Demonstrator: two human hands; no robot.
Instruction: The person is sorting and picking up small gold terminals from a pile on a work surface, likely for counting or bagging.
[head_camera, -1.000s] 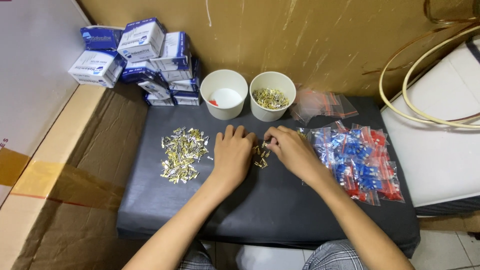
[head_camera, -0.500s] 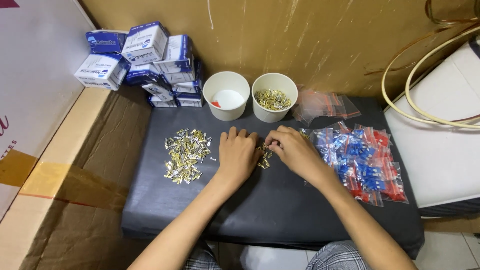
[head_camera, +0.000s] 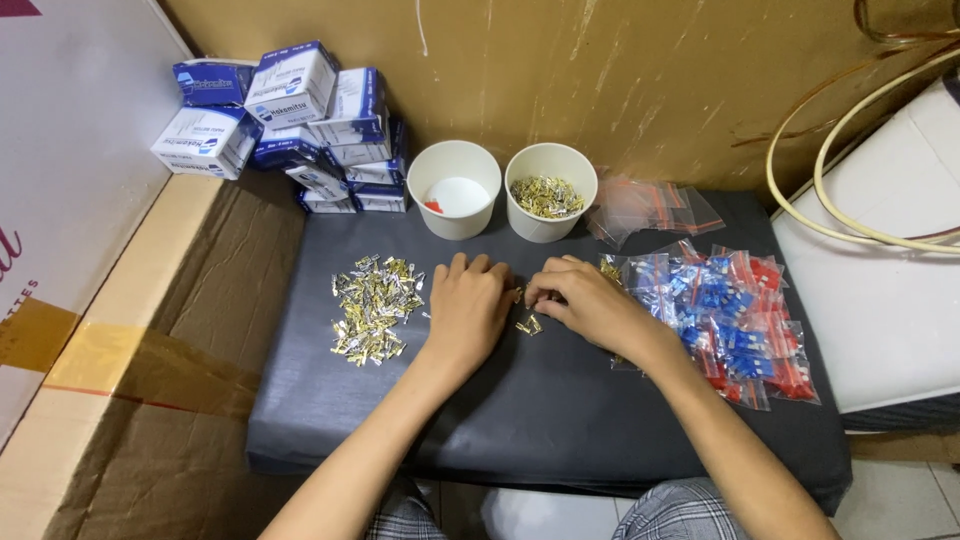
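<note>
Two hands rest on a dark mat (head_camera: 560, 420). The left hand (head_camera: 468, 310) lies flat and open, palm down. The right hand (head_camera: 585, 300) curls its fingers, pinching at a few small gold metal pieces (head_camera: 527, 324) lying between the hands. A bigger pile of gold pieces (head_camera: 375, 305) sits to the left. Two white cups (head_camera: 455, 190) stand at the far side.

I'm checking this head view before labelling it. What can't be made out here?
- Left hand: its palm-down back hides its grip.
- Right hand: curled fingers hide any pinched piece.
- Small brass pieces between the hands: too small to tell their shape.
- Paper cup: a red bit inside, too small to identify.
</note>
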